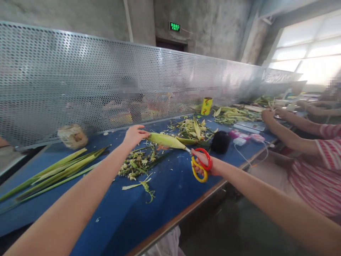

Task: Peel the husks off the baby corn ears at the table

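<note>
My left hand (136, 136) pinches one end of a broad, pale green husk leaf (167, 140) above the blue table. In my right hand (200, 167) is a pair of scissors (204, 159) with one red and one yellow handle loop. The scissor tips meet the leaf's narrow right end; whether the blades are apart cannot be seen. Below the leaf lies a heap of small plaited green pieces (137, 163), with a loose braided strand (146, 186) nearer the table's front. Behind the leaf is a pile of husk scraps (190, 128).
Long green leaves (64, 170) and a plastic-wrapped bundle (72, 136) lie on the left. A black round object (220, 142), a yellow can (206, 106) and a white cable (246, 160) are to the right. A perforated metal partition (87, 81) runs behind. A co-worker in striped clothing (317, 170) sits at right.
</note>
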A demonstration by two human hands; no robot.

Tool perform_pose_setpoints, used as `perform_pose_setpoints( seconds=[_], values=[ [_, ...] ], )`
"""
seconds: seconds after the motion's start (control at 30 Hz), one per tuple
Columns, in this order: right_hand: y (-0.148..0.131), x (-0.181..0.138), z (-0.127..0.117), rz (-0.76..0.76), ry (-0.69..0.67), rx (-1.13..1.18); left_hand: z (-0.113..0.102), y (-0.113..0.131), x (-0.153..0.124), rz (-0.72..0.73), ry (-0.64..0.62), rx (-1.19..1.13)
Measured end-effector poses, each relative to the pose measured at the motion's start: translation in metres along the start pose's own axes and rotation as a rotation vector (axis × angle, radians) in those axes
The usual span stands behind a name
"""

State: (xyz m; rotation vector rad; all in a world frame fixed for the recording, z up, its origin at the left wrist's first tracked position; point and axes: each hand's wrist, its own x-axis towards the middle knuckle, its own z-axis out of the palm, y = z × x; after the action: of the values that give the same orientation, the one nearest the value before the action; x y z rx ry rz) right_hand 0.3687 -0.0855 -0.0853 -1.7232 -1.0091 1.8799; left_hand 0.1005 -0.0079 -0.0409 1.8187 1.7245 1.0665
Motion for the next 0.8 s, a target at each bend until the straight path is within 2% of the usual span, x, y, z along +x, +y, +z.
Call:
perform_pose_setpoints(
  seconds=[0.17, 0.3, 0.4, 0.5, 0.6, 0.73, 0.8],
  values=[
    [-0.005, -0.004, -0.01, 0.068, -0.212, 0.149, -0.009, 0.0, 0.007, -0.084, -0.005, -0.042],
    [-0.016, -0.004, -0.021, 0.108, -0.391, 0.138, -0.012, -0.011, 0.011, -0.175, -0.06, -0.065],
    [-0.024, 0.0, -0.026, 0.105, -0.443, 0.114, -0.01, -0.022, 0.01, -0.2, -0.105, -0.115],
    [-0.029, 0.004, -0.027, 0.115, -0.363, 0.005, -0.01, -0.028, 0.007, -0.18, -0.111, -0.147],
    [-0.035, 0.005, -0.024, 0.173, -0.254, -0.138, -0.013, -0.022, 0.006, -0.111, -0.117, -0.183],
    [-0.049, -0.001, -0.021, 0.213, -0.127, -0.317, -0.017, 0.015, 0.006, 0.03, -0.108, -0.189],
    [-0.053, -0.002, -0.019, 0.185, -0.056, -0.457, -0.017, 0.041, 0.004, 0.201, -0.102, -0.004]
  ],
)
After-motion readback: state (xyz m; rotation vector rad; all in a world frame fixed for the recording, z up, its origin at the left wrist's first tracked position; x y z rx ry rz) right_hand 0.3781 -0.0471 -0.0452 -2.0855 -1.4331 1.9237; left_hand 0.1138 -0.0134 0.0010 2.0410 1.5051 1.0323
